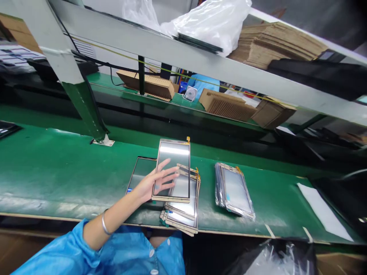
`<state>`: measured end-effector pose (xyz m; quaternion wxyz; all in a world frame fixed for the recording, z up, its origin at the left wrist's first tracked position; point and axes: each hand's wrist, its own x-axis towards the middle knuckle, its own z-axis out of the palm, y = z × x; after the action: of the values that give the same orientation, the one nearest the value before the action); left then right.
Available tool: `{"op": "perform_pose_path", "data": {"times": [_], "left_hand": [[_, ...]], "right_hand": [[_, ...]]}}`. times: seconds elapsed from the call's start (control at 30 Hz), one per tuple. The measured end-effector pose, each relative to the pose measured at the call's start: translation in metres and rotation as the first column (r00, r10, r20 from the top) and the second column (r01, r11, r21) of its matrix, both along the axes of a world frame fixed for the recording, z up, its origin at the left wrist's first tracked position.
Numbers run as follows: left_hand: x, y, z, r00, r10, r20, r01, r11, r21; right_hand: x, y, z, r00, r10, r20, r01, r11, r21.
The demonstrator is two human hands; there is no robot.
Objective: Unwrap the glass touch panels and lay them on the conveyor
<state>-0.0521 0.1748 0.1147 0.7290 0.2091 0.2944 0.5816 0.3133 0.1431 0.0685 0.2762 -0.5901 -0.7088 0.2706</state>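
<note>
My left hand (163,177), palm up with fingers spread, is behind a clear touch screen panel (173,149). The fingers show through its glass, and the panel seems to rest on them. It has a dark border and an orange flex tab at the top right corner. Just below is a loose stack of similar panels (186,221) with pale edges, near the bench front. Another dark-bordered panel (140,172) lies partly under my wrist. My right hand is out of view.
On the green bench (71,172), a pile of plastic-wrapped panels (236,189) lies to the right. Farther right is a white sheet (323,210). A metal post (83,103) stands at left. An overhead shelf holds plastic bags (212,21) and cardboard (281,42). Someone's blue garment (205,82) shows behind.
</note>
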Motion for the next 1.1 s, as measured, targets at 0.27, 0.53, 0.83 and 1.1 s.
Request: {"op": "perform_pose_path", "data": {"times": [0.27, 0.53, 0.83, 1.1], "left_hand": [[0.018, -0.027, 0.02, 0.996, -0.009, -0.088, 0.024, 0.986, 0.163], [0.016, -0.043, 0.025, 0.988, 0.044, -0.15, -0.008, 0.972, 0.234], [0.028, -0.044, 0.019, 0.961, 0.247, -0.122, -0.216, 0.95, 0.224], [0.03, -0.029, -0.017, 0.99, -0.065, 0.122, 0.06, 0.997, 0.049]], "right_hand": [[-0.107, 0.015, 0.038, 0.93, 0.333, -0.154, -0.347, 0.935, -0.071], [-0.122, 0.028, 0.06, 0.851, 0.52, 0.071, -0.522, 0.853, 0.011], [-0.162, 0.02, 0.062, 0.839, 0.53, 0.126, -0.518, 0.704, 0.486], [-0.232, 0.098, 0.118, 0.63, 0.464, -0.623, -0.606, 0.795, -0.02]]}}
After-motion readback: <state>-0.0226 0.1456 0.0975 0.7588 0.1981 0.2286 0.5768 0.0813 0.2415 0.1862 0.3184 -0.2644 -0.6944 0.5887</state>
